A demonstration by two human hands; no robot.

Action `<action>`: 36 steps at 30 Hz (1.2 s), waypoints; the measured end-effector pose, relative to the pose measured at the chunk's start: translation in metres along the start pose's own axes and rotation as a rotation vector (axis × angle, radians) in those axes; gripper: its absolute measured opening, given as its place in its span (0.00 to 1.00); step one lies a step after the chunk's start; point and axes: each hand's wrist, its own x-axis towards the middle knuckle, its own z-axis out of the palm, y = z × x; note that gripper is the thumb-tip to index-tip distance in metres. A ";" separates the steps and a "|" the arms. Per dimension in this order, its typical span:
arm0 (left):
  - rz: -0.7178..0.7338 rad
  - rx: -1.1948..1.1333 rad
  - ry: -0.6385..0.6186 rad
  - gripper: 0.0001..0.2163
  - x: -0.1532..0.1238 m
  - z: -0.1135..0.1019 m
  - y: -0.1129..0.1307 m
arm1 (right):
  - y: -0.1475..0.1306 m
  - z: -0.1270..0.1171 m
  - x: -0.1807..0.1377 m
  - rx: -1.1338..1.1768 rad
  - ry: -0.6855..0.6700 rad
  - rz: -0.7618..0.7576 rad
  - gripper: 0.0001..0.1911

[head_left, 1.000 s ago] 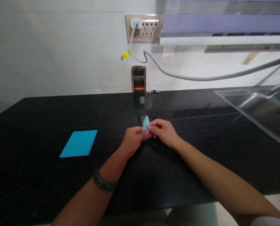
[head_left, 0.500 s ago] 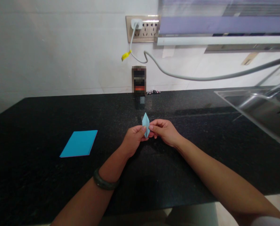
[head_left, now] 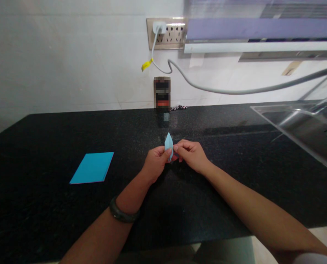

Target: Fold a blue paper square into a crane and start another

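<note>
A small piece of folded light-blue paper point(head_left: 168, 142), pointed at its top, is held upright above the black countertop. My left hand point(head_left: 155, 163) is closed on its left side, the thumb pressed across the lower front. From the right, my right hand point(head_left: 193, 156) pinches at the paper's right edge with thumb and forefinger. Its other fingers are curled and partly hidden behind. To the left, a stack of bright blue square paper point(head_left: 92, 168) lies flat on the counter, with a thin pink edge along its border.
Behind my hands a phone-like object point(head_left: 162, 94), blurred out, leans on the wall beside a beaded strap point(head_left: 179, 107). A steel sink point(head_left: 311, 135) is set into the black countertop point(head_left: 42, 146) at right. A grey cable point(head_left: 229, 91) hangs from the wall socket point(head_left: 167, 42).
The folded paper has shifted slightly left and turned a little, showing more of one face. My right thumb and forefinger have moved slightly along its right edge.
</note>
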 end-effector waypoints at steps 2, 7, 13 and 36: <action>0.046 0.088 0.016 0.12 0.001 -0.001 -0.001 | -0.001 0.000 0.000 -0.031 0.012 -0.006 0.12; 0.077 0.150 -0.005 0.12 0.001 -0.001 -0.002 | -0.003 0.002 0.000 -0.018 0.071 0.007 0.11; 0.083 -0.005 0.218 0.10 0.002 0.000 0.000 | -0.002 0.001 0.001 -0.032 0.148 -0.020 0.10; 0.032 -0.186 0.068 0.08 0.001 0.001 -0.001 | 0.009 0.005 0.002 0.151 0.032 -0.014 0.12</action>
